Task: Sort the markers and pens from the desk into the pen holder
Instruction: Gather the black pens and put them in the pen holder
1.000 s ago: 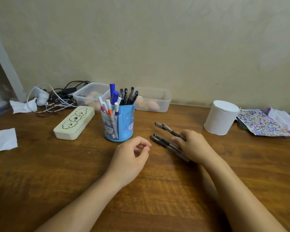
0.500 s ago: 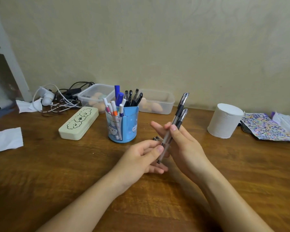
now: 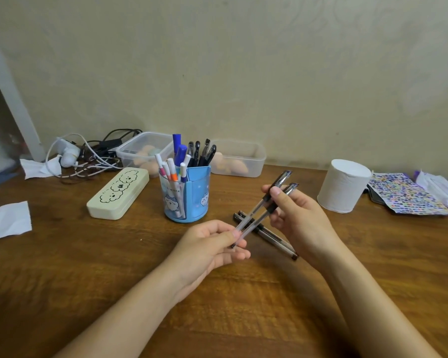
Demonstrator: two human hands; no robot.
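A blue pen holder (image 3: 195, 200) stands mid-desk, filled with several white markers, blue markers and black pens. Two clear gel pens (image 3: 263, 209) with dark caps are held tilted above the desk, caps up and to the right. My right hand (image 3: 299, 220) grips them near the caps, and my left hand (image 3: 210, 245) pinches their lower ends. Two more pens (image 3: 277, 239) lie on the desk under my hands, just right of the holder.
A cream pencil case (image 3: 118, 193) lies left of the holder. Two clear plastic boxes (image 3: 239, 157), cables and a white charger (image 3: 70, 157) sit along the wall. A white paper roll (image 3: 343, 188) and a sticker sheet (image 3: 405, 193) are on the right, white paper (image 3: 7, 220) at far left.
My right hand lifted two pens off the desk. My left hand came up and took hold of their lower ends. The pens have since tilted lower toward the right.
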